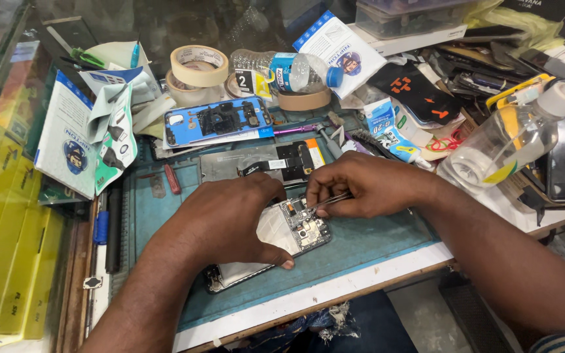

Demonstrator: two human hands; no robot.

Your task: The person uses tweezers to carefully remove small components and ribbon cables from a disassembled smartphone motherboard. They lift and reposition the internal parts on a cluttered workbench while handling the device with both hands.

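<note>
An opened phone (299, 230) lies on a teal work mat (374, 242), its back off and its circuit board showing. My left hand (227, 219) lies over the phone's lower half and presses it to the mat. My right hand (367, 186) grips thin metal tweezers (328, 201), whose tips touch the board near the phone's top end. Behind the hands lie a grey phone screen panel with a flex cable (263, 163) and a blue phone frame (220, 121).
Tape rolls (199, 65), a plastic water bottle (289, 70), a clear spray bottle (511, 140), white and blue packets (73, 140), a purple screwdriver (295, 129) and stacked phone parts (465, 78) crowd the bench. Yellow boxes (1, 248) stand left. The bench's white front edge (335, 287) runs diagonally.
</note>
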